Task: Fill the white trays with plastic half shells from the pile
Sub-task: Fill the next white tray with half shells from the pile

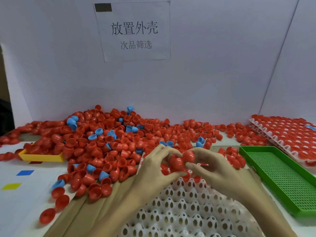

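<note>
The left hand (153, 168) and right hand (210, 165) together pinch red half shells (179, 161) above the far edge of the white tray (188, 211), and these look light, stiff and smooth, so holding by the rim seems safest.

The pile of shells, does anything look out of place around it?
Yes. The pile has spilled over the yellow tray, half burying it, and a filled white tray at far right holds one blue shell among red ones.
</note>
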A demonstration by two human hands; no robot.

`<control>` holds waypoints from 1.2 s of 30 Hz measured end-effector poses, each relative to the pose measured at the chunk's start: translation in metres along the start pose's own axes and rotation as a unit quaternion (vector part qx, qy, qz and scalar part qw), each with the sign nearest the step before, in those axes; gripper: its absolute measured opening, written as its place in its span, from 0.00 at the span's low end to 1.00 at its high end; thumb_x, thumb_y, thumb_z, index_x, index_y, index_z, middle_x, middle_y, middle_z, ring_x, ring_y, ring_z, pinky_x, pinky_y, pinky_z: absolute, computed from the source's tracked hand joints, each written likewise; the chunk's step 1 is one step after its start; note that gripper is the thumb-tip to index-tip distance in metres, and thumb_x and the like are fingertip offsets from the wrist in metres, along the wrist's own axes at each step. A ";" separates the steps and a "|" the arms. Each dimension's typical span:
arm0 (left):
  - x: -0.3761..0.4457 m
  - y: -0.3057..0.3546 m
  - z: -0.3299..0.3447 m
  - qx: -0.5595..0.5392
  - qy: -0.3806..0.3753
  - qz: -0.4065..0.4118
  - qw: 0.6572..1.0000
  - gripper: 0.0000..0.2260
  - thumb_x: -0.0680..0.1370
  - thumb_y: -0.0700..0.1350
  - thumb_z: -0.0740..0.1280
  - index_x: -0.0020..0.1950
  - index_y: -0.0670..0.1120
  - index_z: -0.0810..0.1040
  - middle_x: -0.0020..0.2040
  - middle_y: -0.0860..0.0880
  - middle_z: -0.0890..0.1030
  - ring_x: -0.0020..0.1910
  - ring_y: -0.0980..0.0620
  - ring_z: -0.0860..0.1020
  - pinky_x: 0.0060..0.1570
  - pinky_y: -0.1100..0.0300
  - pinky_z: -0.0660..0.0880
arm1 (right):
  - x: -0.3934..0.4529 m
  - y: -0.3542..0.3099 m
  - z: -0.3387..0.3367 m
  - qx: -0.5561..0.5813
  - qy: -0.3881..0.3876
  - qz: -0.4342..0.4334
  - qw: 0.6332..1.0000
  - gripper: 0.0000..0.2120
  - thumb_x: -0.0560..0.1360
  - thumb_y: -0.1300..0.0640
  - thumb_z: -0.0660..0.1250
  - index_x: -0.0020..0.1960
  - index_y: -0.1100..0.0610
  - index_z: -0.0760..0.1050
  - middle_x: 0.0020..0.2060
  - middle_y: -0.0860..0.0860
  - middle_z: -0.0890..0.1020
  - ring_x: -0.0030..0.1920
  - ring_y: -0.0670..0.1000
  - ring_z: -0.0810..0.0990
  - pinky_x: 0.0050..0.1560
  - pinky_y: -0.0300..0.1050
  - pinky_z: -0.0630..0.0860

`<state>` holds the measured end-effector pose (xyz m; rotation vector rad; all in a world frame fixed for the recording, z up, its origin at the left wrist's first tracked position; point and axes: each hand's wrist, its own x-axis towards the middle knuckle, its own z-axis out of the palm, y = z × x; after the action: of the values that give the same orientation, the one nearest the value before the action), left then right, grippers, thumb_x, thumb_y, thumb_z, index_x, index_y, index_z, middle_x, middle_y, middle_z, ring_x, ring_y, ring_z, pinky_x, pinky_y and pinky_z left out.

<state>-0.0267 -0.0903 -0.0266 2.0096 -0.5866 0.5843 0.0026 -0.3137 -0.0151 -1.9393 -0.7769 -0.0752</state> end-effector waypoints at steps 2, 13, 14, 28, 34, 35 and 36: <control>0.002 -0.004 -0.006 -0.010 0.001 -0.016 1.000 0.18 0.72 0.51 0.81 0.59 0.55 0.81 0.54 0.58 0.79 0.57 0.55 0.79 0.56 0.66 0.77 | 0.006 -0.009 -0.006 -0.001 0.002 0.018 1.000 0.14 0.78 0.47 0.71 0.60 0.52 0.82 0.49 0.50 0.87 0.46 0.51 0.87 0.48 0.44 0.84; 0.007 -0.034 -0.032 -0.180 0.024 -0.139 0.974 0.19 0.73 0.42 0.80 0.59 0.58 0.83 0.59 0.58 0.82 0.63 0.56 0.80 0.60 0.64 0.78 | 0.090 0.035 -0.063 -0.099 0.108 0.224 0.964 0.29 0.79 0.58 0.74 0.77 0.63 0.69 0.49 0.55 0.87 0.48 0.53 0.87 0.53 0.46 0.84; 0.007 -0.035 -0.034 -0.190 0.024 -0.143 0.971 0.19 0.73 0.41 0.80 0.60 0.58 0.83 0.59 0.56 0.82 0.62 0.55 0.80 0.61 0.63 0.78 | 0.092 0.036 -0.060 -0.106 0.116 0.230 0.960 0.31 0.80 0.60 0.73 0.79 0.62 0.66 0.51 0.56 0.87 0.49 0.54 0.87 0.55 0.49 0.84; 0.007 -0.032 -0.045 -0.243 -0.027 -0.132 0.961 0.18 0.77 0.39 0.75 0.63 0.57 0.83 0.63 0.55 0.82 0.63 0.53 0.81 0.60 0.58 0.79 | 0.058 -0.028 0.029 -0.172 -0.001 -0.019 0.985 0.13 0.80 0.56 0.74 0.63 0.50 0.81 0.52 0.45 0.84 0.53 0.43 0.83 0.56 0.43 0.83; 0.010 -0.049 -0.063 0.069 0.105 -0.061 0.990 0.13 0.78 0.39 0.74 0.62 0.48 0.80 0.59 0.53 0.79 0.56 0.57 0.81 0.60 0.63 0.78 | 0.044 -0.029 0.020 -0.101 0.020 0.034 0.994 0.11 0.80 0.51 0.73 0.60 0.46 0.76 0.42 0.57 0.79 0.42 0.57 0.79 0.46 0.45 0.81; 0.008 -0.056 -0.068 0.179 0.129 -0.028 0.975 0.11 0.78 0.38 0.74 0.59 0.45 0.80 0.57 0.51 0.79 0.55 0.56 0.80 0.59 0.62 0.78 | 0.041 -0.030 0.020 -0.097 0.011 0.038 0.994 0.08 0.80 0.51 0.72 0.58 0.47 0.77 0.41 0.58 0.78 0.41 0.59 0.78 0.45 0.46 0.81; 0.006 -0.063 -0.073 0.252 0.130 -0.015 0.959 0.09 0.78 0.38 0.74 0.57 0.43 0.81 0.55 0.50 0.79 0.55 0.53 0.79 0.59 0.60 0.78 | 0.038 -0.032 0.021 -0.090 -0.005 0.042 0.995 0.06 0.80 0.50 0.72 0.56 0.48 0.79 0.39 0.58 0.77 0.39 0.59 0.77 0.43 0.46 0.80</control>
<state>0.0043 0.0014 -0.0304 2.3509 -0.2592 1.0435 0.0094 -0.2689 0.0134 -2.1416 -0.7141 -0.0871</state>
